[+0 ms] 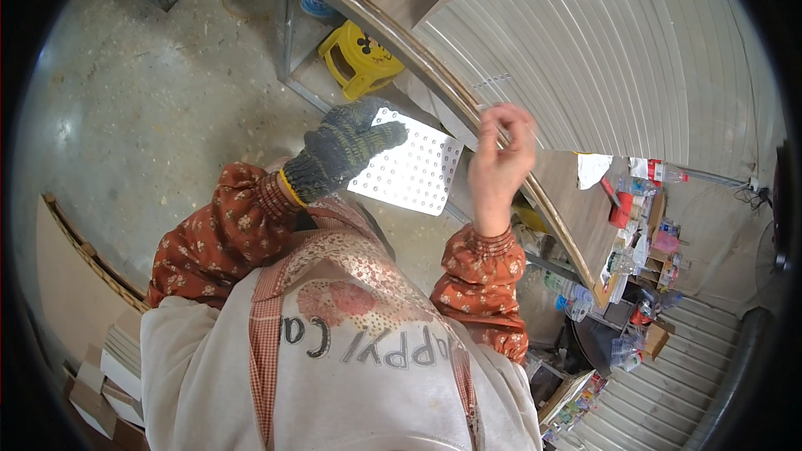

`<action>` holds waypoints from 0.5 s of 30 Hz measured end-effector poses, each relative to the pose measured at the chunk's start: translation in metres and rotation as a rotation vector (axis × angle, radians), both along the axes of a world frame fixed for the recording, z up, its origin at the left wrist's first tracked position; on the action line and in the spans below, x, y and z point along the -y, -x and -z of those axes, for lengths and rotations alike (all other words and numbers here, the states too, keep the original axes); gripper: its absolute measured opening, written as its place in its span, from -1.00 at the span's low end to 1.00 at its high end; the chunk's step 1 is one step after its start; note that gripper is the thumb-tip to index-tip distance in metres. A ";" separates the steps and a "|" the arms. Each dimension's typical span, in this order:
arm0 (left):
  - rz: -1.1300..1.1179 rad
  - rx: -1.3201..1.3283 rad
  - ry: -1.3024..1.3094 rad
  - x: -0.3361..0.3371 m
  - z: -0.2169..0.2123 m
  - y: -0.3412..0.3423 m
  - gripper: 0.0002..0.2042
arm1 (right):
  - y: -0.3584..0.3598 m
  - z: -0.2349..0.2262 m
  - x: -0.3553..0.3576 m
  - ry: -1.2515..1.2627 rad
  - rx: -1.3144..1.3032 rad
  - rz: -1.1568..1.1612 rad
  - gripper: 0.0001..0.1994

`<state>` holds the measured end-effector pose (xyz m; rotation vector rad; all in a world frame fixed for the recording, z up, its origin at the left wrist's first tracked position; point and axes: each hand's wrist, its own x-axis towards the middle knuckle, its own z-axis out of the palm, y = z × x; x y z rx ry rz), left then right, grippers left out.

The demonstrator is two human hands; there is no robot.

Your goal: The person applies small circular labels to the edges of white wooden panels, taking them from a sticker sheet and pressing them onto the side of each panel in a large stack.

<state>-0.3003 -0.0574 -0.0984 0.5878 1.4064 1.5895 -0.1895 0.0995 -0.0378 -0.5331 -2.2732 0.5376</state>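
My left hand, in a dark grey knitted glove with a yellow cuff, grips a white sticker sheet by its left side, thumb on top. Rows of small round printed marks cover the sheet, which is held in front of my apron. To the right of the sheet, my bare right hand is raised by the workbench edge. Its fingers are curled and pinched together, apart from the sheet. Whatever may be between the fingertips is too small to make out.
A yellow plastic stool stands under the bench. Bottles, a red cylindrical container and other clutter crowd the right end. Ribbed light panels rise beyond the bench. Boards and boxes lie at lower left.
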 end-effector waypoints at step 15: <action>-0.055 -0.152 0.115 0.016 0.003 0.003 -0.73 | 0.022 0.020 -0.060 -0.476 0.084 0.379 -0.92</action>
